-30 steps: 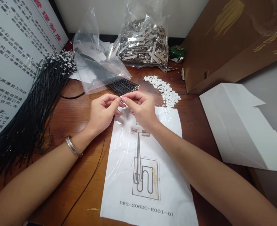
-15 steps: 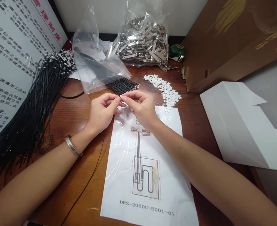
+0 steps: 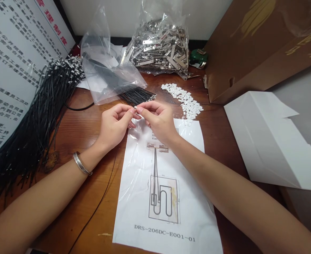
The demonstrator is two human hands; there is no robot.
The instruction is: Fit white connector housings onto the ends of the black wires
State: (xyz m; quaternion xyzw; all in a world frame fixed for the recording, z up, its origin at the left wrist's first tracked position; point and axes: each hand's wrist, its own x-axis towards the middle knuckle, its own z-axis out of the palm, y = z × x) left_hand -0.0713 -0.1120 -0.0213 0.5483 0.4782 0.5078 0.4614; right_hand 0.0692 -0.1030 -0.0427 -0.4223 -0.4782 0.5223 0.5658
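Observation:
Above the top of the printed drawing, my left hand [image 3: 116, 124] and my right hand [image 3: 159, 118] meet fingertip to fingertip, both closed in a pinch. A tiny white connector housing [image 3: 135, 107] shows between them, gripped by my right thumb and forefinger. From under my left hand a thin black wire [image 3: 100, 201] trails down to the table's front edge; my left fingers pinch its end against the housing. The joint itself is mostly hidden by the fingertips. Close by on the right lies a pile of loose white connector housings [image 3: 191, 106].
Behind my hands lies a bundle of black wires [image 3: 135, 95], partly in a clear plastic bag [image 3: 99, 88]. More wires with white ends [image 3: 36, 116] heap at left. A bag of metal strips [image 3: 160, 46], brown box [image 3: 240, 46], white carton [image 3: 266, 141] and drawing sheet [image 3: 134, 197] surround the workspace.
Hardly anything differs. Both hands keep the same pinch, with the white housing showing slightly more between the fingertips; the view has shifted very slightly.

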